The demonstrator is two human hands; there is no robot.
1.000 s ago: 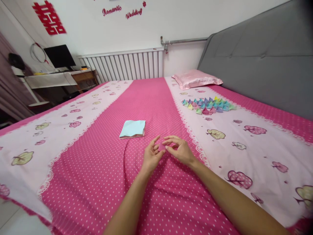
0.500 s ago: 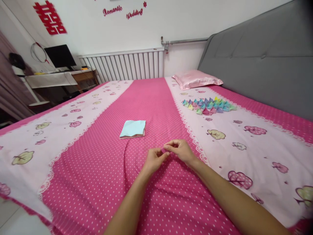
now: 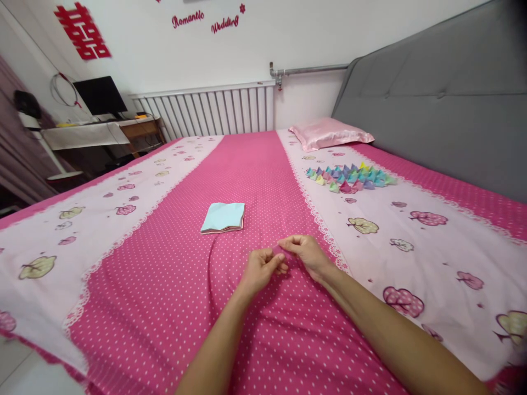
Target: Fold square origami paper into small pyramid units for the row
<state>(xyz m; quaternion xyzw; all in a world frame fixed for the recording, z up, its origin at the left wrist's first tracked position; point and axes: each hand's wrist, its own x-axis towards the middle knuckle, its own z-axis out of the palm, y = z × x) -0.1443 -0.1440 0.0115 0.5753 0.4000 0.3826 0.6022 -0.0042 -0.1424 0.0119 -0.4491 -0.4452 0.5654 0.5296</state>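
A small piece of pink paper (image 3: 277, 249) is pinched between my two hands above the bed; its shape is mostly covered by the fingers. My left hand (image 3: 262, 267) grips it from the left, thumb against curled fingers. From the right, my right hand (image 3: 305, 253) pinches its upper edge with thumb and forefinger. Beyond the left hand lies a stack of square paper sheets (image 3: 223, 217), light blue on top. Farther off to the right, many small folded paper pieces (image 3: 349, 178) in several colours stand grouped in rows.
The bed (image 3: 164, 285) has a pink dotted sheet with pale printed bands. A pink pillow (image 3: 329, 134) lies near the grey headboard (image 3: 444, 104). At the far side stand a radiator (image 3: 209, 111) and a desk with a monitor (image 3: 101, 96).
My right hand's fingertips have shifted slightly up and away from the left thumb, and more of the pink paper's pale face shows. The stack and folded pieces stay in place.
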